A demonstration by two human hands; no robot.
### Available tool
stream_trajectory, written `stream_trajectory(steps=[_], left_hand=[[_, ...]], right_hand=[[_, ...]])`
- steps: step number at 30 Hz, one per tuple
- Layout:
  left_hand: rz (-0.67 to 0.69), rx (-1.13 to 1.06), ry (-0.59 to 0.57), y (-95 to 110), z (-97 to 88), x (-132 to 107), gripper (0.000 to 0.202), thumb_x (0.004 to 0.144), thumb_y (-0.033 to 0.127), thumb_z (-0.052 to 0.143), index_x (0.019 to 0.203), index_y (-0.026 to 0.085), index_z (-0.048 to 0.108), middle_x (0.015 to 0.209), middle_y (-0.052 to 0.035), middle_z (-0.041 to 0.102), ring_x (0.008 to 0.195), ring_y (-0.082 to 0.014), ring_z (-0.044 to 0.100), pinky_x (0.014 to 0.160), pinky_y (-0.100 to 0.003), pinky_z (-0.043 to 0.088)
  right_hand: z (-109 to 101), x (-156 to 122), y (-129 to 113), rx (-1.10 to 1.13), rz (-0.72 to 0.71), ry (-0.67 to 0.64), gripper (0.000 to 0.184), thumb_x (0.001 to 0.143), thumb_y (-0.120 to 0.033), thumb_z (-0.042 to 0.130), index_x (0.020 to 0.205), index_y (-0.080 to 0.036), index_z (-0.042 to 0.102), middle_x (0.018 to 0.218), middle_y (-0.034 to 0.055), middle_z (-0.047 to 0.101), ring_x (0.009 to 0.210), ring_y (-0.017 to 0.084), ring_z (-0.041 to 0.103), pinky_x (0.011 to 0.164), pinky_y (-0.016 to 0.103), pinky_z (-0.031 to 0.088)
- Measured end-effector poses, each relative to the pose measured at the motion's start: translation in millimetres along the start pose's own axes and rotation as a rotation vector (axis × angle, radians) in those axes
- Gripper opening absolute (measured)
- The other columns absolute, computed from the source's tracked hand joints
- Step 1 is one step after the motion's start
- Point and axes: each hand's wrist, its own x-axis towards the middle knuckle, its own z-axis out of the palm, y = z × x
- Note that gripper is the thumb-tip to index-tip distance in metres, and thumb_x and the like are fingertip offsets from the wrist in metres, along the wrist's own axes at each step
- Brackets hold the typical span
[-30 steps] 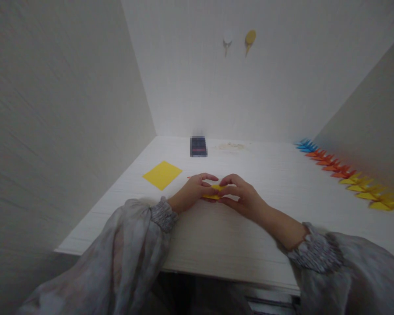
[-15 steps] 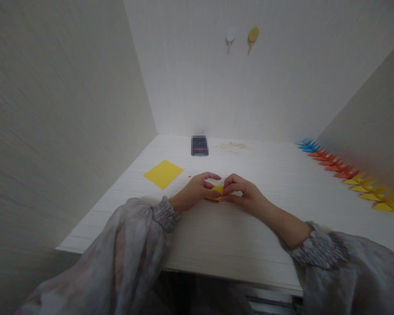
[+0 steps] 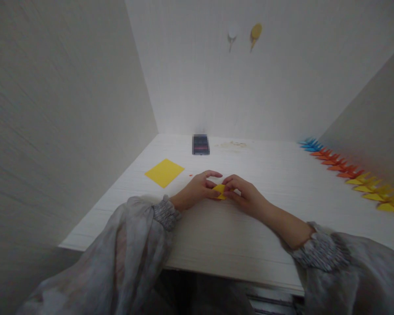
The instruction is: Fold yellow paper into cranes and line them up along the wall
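Observation:
My left hand (image 3: 194, 190) and my right hand (image 3: 243, 194) meet over the white table (image 3: 223, 227). Between their fingertips is a small folded yellow paper (image 3: 220, 190), pinched from both sides and resting low on the tabletop. Most of the paper is hidden by my fingers. Both wrists lie on the table, with loose grey sleeves behind them.
A flat yellow paper square (image 3: 164, 172) lies to the left. A dark small device (image 3: 200, 145) sits near the back wall. A row of folded paper pieces (image 3: 350, 175), blue, then orange, then yellow, runs along the right wall. Two small hooks (image 3: 244, 35) hang on the back wall.
My hands have closed in tighter on the yellow paper, which looks smaller and more folded. The view has shifted slightly.

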Motion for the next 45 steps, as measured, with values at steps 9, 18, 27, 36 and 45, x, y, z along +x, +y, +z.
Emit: stream_trajectory(steps=[9,18,27,36,45], left_hand=[[0.013,-0.024,-0.03,3,3.1,-2,0.057,0.057,0.01,0.071,0.106,0.014,0.042,0.068,-0.001,0.064,0.062,-0.0118,0.062,0.066,-0.026,0.047],[0.019,-0.027,-0.03,3,3.4,-3,0.057,0.059,0.012,0.07,0.108,0.014,0.041,0.072,-0.0029,0.065,0.065,-0.0127,0.062,0.068,-0.029,0.048],[0.024,-0.023,0.019,4,8.0,-2,0.059,0.057,0.016,0.073,0.106,0.014,0.04,0.066,-0.0005,0.064,0.061,-0.0115,0.062,0.067,-0.028,0.048],[0.048,-0.049,0.013,0,8.8,-2,0.06,0.056,0.012,0.073,0.106,0.014,0.04,0.066,-0.0005,0.064,0.061,-0.0117,0.062,0.067,-0.028,0.048],[0.054,-0.021,0.04,0,8.0,-1,0.058,0.056,0.01,0.072,0.105,0.014,0.041,0.065,-0.0006,0.064,0.058,-0.011,0.061,0.064,-0.026,0.048]], right_hand=[[0,0,-3,-0.031,0.013,0.012,0.007,0.079,-0.017,0.048,0.074,-0.02,0.053,0.088,0.0058,0.056,0.081,0.017,0.053,0.071,0.032,0.042],[0,3,-8,-0.075,0.067,0.039,0.01,0.078,-0.021,0.05,0.068,-0.019,0.051,0.082,0.0053,0.056,0.072,0.015,0.052,0.066,0.031,0.041],[3,2,-7,-0.003,0.088,0.106,0.008,0.077,-0.022,0.051,0.07,-0.019,0.05,0.083,0.0044,0.055,0.073,0.015,0.051,0.067,0.031,0.042],[1,2,-1,0.161,0.172,0.126,0.006,0.072,-0.023,0.057,0.075,-0.021,0.052,0.081,0.0021,0.057,0.08,0.016,0.053,0.073,0.032,0.042],[2,2,-1,0.37,0.267,0.136,0.018,0.069,-0.022,0.06,0.085,-0.021,0.051,0.082,0.0022,0.056,0.076,0.015,0.054,0.069,0.03,0.043]])
